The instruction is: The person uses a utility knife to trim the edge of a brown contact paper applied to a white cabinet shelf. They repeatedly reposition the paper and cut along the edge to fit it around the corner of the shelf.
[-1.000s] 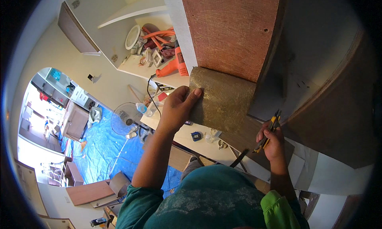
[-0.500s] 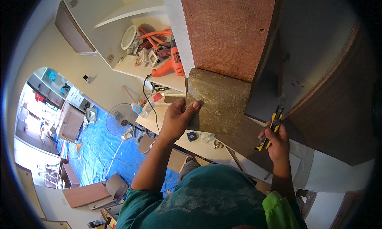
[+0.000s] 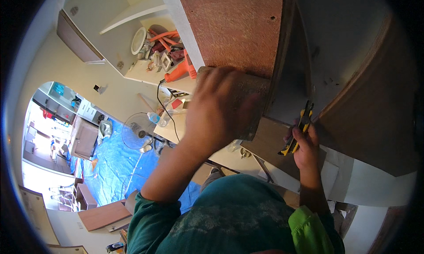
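"Below the red-brown panel (image 3: 234, 29), what have you got for me?"

"I've got the brown sheet (image 3: 260, 93), its upper edge meeting the panel's lower end, and right over it, the left hand (image 3: 216, 110)!"

"How's that grip?"

"Loose, by what I see: fingers stretched out across the sheet, back of the hand uppermost, fingertips a blur. Nothing shows pinched there. Is the palm pressing? From my end I can't tell; the hand covers too much."

"And the other one?"

"Down and right of the panel, I have the right hand (image 3: 306, 146) closed around a yellow-and-black hand tool (image 3: 301, 130). Fingers wrapped, tool slanting, upper end leaning right, and the whole lot apart from the sheet!"

"What's around it all?"

"Left of the panel I spot an orange power tool (image 3: 180, 71) on a shelf (image 3: 145, 79), with orange tubes (image 3: 164, 40) heaped just beyond. Farther off, down and left of the panel, a fan (image 3: 141, 134) by a blue tarp (image 3: 112, 165). Right of the panel, a big dark curved board (image 3: 375, 108)!"
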Tool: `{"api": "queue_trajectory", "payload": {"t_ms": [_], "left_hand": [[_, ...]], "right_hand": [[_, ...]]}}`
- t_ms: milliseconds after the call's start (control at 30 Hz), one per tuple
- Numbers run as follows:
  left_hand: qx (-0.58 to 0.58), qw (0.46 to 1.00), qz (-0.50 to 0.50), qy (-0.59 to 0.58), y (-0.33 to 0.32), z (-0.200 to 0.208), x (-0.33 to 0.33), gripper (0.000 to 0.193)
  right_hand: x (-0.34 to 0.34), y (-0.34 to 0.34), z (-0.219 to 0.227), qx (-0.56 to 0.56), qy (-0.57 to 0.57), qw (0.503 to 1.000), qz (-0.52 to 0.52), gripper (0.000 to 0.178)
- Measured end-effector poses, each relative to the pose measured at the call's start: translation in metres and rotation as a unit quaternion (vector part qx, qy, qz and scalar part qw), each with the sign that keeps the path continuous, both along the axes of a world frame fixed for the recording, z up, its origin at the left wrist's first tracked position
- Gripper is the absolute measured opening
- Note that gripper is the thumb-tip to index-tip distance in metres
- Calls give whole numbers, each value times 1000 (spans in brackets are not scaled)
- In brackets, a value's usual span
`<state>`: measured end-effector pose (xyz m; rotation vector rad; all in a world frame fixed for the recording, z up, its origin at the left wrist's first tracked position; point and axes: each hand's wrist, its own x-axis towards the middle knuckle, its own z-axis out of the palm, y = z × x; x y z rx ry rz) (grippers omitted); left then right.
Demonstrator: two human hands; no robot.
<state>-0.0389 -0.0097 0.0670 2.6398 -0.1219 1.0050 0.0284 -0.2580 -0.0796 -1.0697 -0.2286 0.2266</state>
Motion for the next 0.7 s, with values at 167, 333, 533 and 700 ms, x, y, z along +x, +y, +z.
{"api": "queue_trajectory", "payload": {"t_ms": [167,333,533,700], "left_hand": [[66,998,10,-10,-27,-29,19,69],[114,993,-5,10,-18,-54,15,74],[111,992,-53,-1,3,-83,17,74],[89,992,-92,6,12,-89,16,71]], "right_hand": [[-5,19,6,27,17,999,-37,43],[5,13,6,51,31,998,23,50],[12,3,35,-61,-83,994,20,50],[16,-12,94,-316,-205,926,20,43]]}}
